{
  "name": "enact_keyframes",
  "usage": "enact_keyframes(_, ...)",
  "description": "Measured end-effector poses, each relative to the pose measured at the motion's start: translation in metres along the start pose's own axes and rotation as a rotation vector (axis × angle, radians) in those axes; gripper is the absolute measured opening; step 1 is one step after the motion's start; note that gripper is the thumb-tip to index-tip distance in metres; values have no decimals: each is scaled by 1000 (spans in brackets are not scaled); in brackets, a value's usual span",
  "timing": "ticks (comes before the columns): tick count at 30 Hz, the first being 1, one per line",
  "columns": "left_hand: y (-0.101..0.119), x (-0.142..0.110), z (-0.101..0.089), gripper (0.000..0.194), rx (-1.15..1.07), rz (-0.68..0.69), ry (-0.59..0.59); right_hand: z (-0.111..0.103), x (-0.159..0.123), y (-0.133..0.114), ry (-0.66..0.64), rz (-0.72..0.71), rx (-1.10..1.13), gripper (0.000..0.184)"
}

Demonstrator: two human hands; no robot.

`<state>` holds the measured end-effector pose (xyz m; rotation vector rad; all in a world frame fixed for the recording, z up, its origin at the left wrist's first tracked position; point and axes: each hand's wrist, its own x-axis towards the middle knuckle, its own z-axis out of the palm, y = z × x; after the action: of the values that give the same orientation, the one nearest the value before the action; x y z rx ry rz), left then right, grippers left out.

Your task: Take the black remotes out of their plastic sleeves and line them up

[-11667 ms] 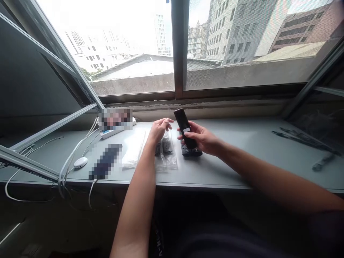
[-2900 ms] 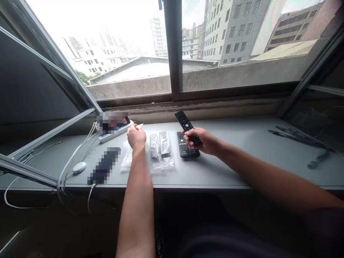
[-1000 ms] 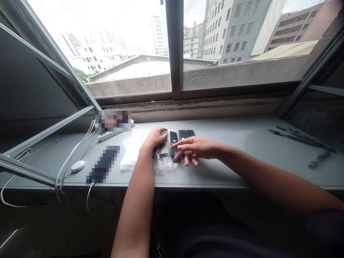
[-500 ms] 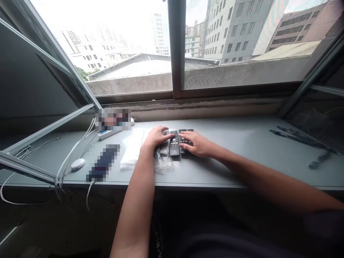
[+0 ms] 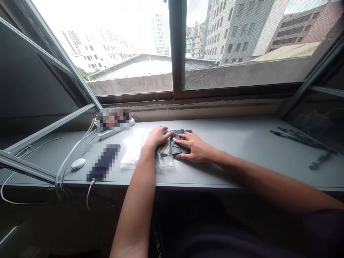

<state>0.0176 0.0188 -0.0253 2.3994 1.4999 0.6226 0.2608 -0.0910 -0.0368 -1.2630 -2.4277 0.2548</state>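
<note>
Several black remote controls lie side by side on the grey table. My right hand rests over the ones on the right with its fingers spread, partly covering them. The nearest uncovered remote control sits between my two hands. My left hand lies at the left of the row, open, its thumb reaching to the top of that remote. Beside and under the left hand is a clear plastic bag with a dark item in it, partly hidden. White sheets or bags lie left of my left forearm.
A white power strip stands at the back left, with white cables running down over the table edge. A small white oval device and a blurred-out dark object lie nearby. Dark straps lie at the right.
My right hand has shifted slightly toward me, its fingers reaching further left over the remotes. The remotes now sit closer together and slightly tilted. My left hand stays nearly in place.
</note>
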Motion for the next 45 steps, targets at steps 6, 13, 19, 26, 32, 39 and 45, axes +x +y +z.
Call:
enact_keyframes(6, -3, 0, -2, 52, 24, -67, 65, 1, 0, 0, -6, 7, -22, 85)
enact_keyframes(13, -7, 3, 4, 37, 0, -23, 102, 2, 0, 2, -1, 10, 6, 85)
enact_keyframes(19, -9, 4, 6, 35, -25, 19, 202, 2, 1, 2, 0, 12, 27, 86)
enact_keyframes(26, -7, 4, 0, 29, -119, 92, 325, -3, 1, 1, 12, 15, 71, 89)
enact_keyframes(32, -2, 3, -7, 27, -201, 147, 457, -17, 2, -6, 89, 31, 200, 84)
enact_keyframes(39, 2, 5, -9, 27, -234, 199, 565, -22, 0, -16, 106, -174, 331, 61)
enact_keyframes(45, 9, 6, -11, 24, -290, 227, 614, -18, -4, -20, 24, -306, 327, 56)
